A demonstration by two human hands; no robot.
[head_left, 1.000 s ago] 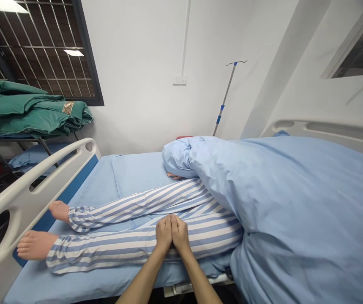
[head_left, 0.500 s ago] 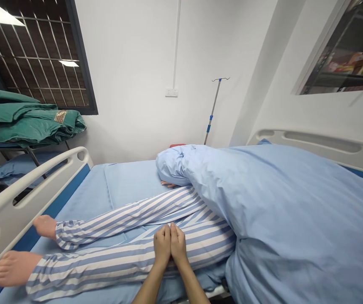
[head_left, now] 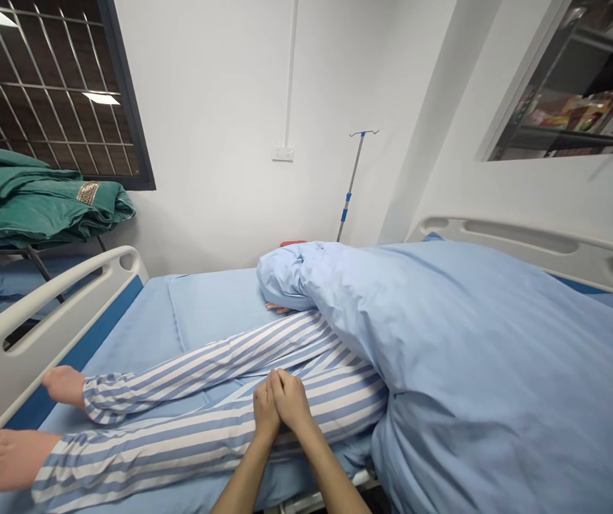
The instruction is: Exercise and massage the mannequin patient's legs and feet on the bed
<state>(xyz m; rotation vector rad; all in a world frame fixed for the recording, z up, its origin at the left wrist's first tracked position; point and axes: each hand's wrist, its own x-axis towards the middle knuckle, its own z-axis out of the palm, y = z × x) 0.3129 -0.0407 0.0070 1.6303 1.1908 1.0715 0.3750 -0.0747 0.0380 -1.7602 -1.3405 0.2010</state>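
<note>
Blue-and-white striped trousers (head_left: pixel 178 446) stretch left to right below the left hand (head_left: pixel 265 407) and right hand (head_left: pixel 292 401), clenched together; the quilt (head_left: pixel 445 343) lies rightward, nearer the right hand.

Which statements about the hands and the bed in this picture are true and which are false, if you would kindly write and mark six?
1. The left hand and the right hand meet over the trousers. True.
2. A cup is held between the hands. False: no object shows between them.
3. The drip pole rises behind the blue quilt. True.
4. The blue quilt reaches the footboard. False: it ends at the upper legs, and both feet lie bare.
5. The wall socket is left of the drip pole in the picture. True.
6. The trousers are plain green. False: they have blue and white stripes.
</note>
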